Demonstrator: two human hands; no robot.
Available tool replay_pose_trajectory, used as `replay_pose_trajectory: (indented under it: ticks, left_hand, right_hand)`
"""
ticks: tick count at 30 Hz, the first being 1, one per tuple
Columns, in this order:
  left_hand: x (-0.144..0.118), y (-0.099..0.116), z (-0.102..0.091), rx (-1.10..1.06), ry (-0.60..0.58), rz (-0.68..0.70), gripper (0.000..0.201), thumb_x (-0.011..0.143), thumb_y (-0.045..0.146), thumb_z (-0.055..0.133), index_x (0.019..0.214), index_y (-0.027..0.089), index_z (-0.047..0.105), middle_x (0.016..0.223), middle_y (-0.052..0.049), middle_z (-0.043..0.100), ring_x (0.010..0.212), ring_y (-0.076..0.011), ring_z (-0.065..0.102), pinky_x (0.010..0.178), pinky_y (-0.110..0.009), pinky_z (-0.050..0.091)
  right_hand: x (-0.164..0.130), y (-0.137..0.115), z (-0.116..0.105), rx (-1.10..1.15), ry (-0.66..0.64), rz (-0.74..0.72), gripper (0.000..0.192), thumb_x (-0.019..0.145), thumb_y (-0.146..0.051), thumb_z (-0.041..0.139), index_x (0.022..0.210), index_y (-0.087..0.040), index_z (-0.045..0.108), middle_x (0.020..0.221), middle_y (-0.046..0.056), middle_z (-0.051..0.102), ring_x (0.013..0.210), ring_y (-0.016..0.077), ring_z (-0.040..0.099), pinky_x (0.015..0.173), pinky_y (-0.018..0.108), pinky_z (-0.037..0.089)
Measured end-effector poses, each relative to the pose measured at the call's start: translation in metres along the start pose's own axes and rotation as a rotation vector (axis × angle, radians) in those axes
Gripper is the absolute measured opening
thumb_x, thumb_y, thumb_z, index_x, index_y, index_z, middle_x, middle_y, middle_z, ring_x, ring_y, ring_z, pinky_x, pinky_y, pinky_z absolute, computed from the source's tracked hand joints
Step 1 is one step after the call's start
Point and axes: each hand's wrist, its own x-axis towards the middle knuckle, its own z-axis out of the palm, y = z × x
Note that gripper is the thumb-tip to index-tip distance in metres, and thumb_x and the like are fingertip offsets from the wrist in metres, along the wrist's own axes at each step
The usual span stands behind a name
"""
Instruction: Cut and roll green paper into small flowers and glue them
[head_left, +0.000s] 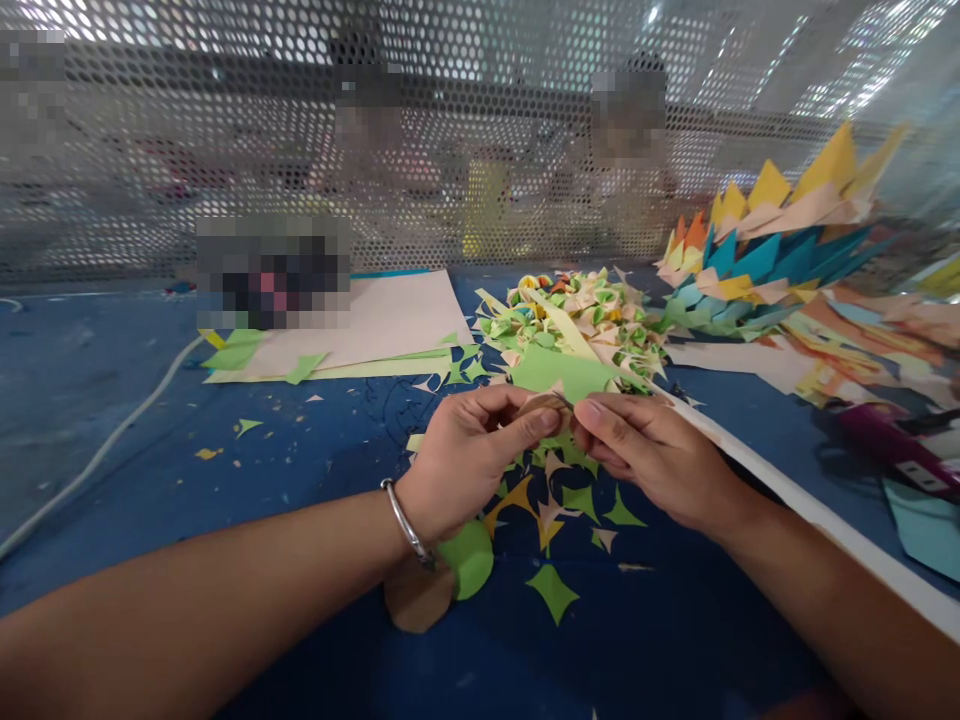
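My left hand (469,455) and my right hand (649,450) meet over the blue table (150,440), both pinching a small brown paper piece (546,405) between thumbs and fingertips. A silver bangle (405,525) sits on my left wrist. Under that wrist lie a brown paper circle (416,598) and a green paper circle (469,555). Green, orange and peach paper offcuts (570,500) are scattered below my hands. A green sheet (559,370) lies just beyond my fingers.
A heap of small folded paper pieces (592,315) lies behind my hands. A large layered colourful paper piece (765,250) stands at the right. Peach and green sheets (375,330) lie at the left. A white cable (97,450) crosses the left side. A perforated screen (465,130) closes the back, with people behind.
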Motion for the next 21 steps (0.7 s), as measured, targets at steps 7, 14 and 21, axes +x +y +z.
replay_pose_trajectory:
  ticks: [7,14,21]
  left_hand:
    - [0.001,0.003,-0.002,0.035,-0.029,0.023,0.013,0.083,0.019,0.074,0.071,0.015,0.071,0.063,0.005,0.058,0.060,-0.0061,0.046,0.062,-0.019,0.041]
    - [0.003,0.004,-0.004,0.093,-0.055,-0.009,0.008,0.080,0.019,0.075,0.074,0.014,0.073,0.072,0.002,0.068,0.068,-0.0079,0.056,0.068,-0.020,0.046]
    - [0.005,0.005,-0.006,0.147,-0.048,-0.007,0.008,0.079,0.021,0.075,0.075,0.015,0.075,0.072,0.001,0.070,0.068,-0.0088,0.057,0.068,-0.021,0.047]
  right_hand:
    - [0.001,0.000,-0.003,-0.003,-0.031,-0.003,0.048,0.098,-0.058,0.050,0.070,-0.019,0.052,0.059,-0.006,0.031,0.048,0.0058,0.027,0.041,0.021,0.019]
    - [0.000,0.001,-0.006,-0.054,-0.055,-0.029,0.047,0.099,-0.057,0.049,0.071,-0.019,0.054,0.057,-0.007,0.031,0.045,0.0051,0.024,0.040,0.021,0.018]
    - [0.002,0.003,-0.011,-0.130,-0.069,-0.043,0.046,0.100,-0.055,0.048,0.071,-0.019,0.054,0.056,-0.006,0.035,0.046,0.0056,0.029,0.040,0.021,0.021]
